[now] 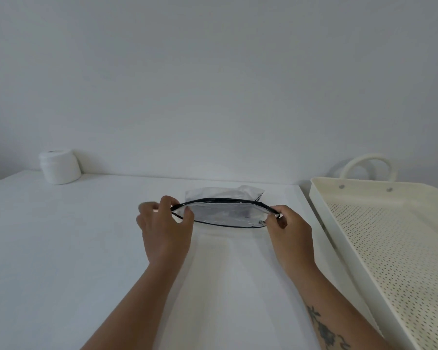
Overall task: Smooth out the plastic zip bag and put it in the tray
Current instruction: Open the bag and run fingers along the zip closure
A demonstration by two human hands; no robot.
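Observation:
A clear plastic zip bag [225, 212] with a dark zip edge lies on the white table, its mouth gaping toward me and its far end crumpled upward. My left hand [163, 231] pinches the bag's left corner. My right hand [289, 229] pinches the right corner by the zip. The cream perforated tray [324, 213] sits to the right of the bag, a short gap from my right hand, with nothing in it.
A white lidded jar [59, 166] stands at the table's back left, against the wall. A curved cream handle [366, 164] rises behind the tray. The white table [61, 248] extends wide to the left of my arms.

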